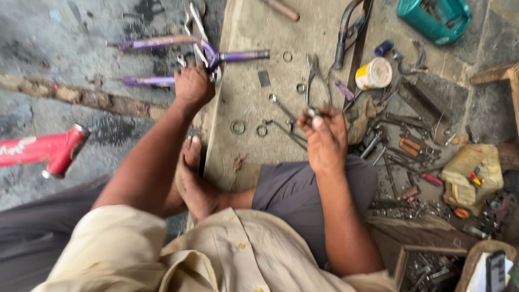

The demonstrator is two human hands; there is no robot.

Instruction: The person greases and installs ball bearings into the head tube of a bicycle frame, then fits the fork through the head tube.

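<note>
Red frame tube [51, 150] at far left on the floor [65, 48], open end toward the right. Left hand [192, 84] clamped on purple bicycle fork [178, 59] at its crown, long axis left-right, steerer pointing right, blades pointing left. Right hand [323, 138] with fingers [316, 120] pinched narrow on a small metal part [312, 112], pliers [312, 75] just beyond.
</note>
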